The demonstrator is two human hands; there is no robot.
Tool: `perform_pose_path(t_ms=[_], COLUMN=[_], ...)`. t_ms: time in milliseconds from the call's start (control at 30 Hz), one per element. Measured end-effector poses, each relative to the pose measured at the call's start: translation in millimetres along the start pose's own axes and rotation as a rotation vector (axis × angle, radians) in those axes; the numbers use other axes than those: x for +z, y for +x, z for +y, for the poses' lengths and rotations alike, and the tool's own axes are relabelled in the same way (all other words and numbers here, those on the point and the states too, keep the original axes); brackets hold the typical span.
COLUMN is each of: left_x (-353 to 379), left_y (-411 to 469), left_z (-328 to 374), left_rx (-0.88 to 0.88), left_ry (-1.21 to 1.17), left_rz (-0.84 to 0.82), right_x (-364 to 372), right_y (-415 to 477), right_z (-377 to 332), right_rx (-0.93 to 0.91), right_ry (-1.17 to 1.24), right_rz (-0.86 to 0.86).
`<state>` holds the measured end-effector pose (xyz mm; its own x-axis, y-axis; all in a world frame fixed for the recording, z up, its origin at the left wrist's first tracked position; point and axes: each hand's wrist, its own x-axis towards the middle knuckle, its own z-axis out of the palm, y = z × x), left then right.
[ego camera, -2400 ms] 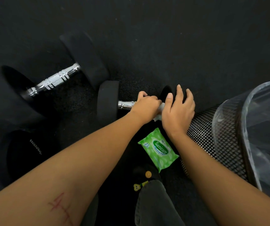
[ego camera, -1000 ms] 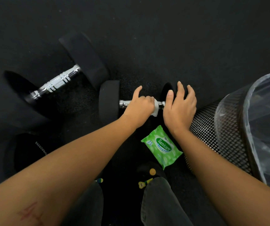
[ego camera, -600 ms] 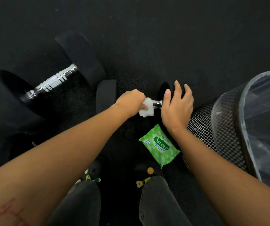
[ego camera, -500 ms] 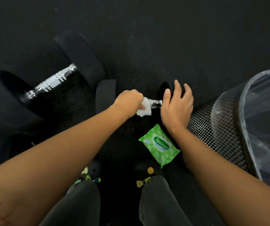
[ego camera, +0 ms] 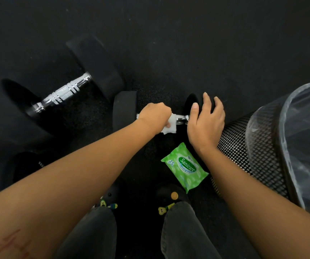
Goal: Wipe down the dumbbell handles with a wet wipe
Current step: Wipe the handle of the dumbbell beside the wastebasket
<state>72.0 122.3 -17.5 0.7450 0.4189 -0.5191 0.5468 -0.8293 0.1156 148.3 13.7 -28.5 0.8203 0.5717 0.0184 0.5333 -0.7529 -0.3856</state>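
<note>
A small black dumbbell (ego camera: pixel 124 109) lies on the dark floor in front of me, its chrome handle (ego camera: pixel 182 120) showing between my hands. My left hand (ego camera: pixel 155 116) is closed around the handle with a white wet wipe (ego camera: pixel 171 126) wrapped under it. My right hand (ego camera: pixel 205 122) rests flat, fingers spread, on the dumbbell's right weight head (ego camera: pixel 190 103), steadying it. A larger dumbbell with a knurled chrome handle (ego camera: pixel 62 94) lies to the left, untouched.
A green Sanicare wipes pack (ego camera: pixel 185 167) lies on the floor below my right wrist. A black mesh bin with a plastic liner (ego camera: pixel 262 146) stands at the right. Another black weight (ego camera: pixel 26 165) sits at lower left. My knees and shoes are at the bottom.
My left hand slid the wipe leftward along the handle, then back a little to the right. My right hand has stayed on the weight head.
</note>
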Motion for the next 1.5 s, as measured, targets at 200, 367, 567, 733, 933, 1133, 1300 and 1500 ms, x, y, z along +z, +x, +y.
perform_pose_path(t_ms=[200, 367, 567, 733, 933, 1133, 1300, 1500], left_x=[-3, -4, -19, -12, 5, 26, 25, 21], left_y=[-10, -21, -43, -47, -52, -66, -67, -68], left_z=[-5, -27, -49, -58, -66, -69, -69, -76], left_rx=[0.049, 0.064, 0.118, 0.116, 0.113, 0.033, 0.047, 0.101], left_ry=[0.096, -0.171, -0.532, -0.575, -0.404, -0.111, -0.049, -0.046], left_rz=[0.051, 0.220, 0.569, 0.650, 0.509, 0.415, 0.367, 0.261], right_x=[-1, -5, -24, -22, -15, -5, 13, 7], right_y=[-1, 2, 8, 17, 21, 14, -16, -26], right_z=[0, -10, -61, -75, -75, -68, -59, -61], right_rx=[-0.004, -0.017, -0.057, 0.110, 0.028, -0.411, -0.649, -0.669], right_ry=[-0.003, 0.069, 0.597, 0.898, 0.648, 0.003, -0.168, -0.300], right_rz=[-0.018, 0.034, -0.279, -0.659, -0.657, -0.316, -0.550, -0.672])
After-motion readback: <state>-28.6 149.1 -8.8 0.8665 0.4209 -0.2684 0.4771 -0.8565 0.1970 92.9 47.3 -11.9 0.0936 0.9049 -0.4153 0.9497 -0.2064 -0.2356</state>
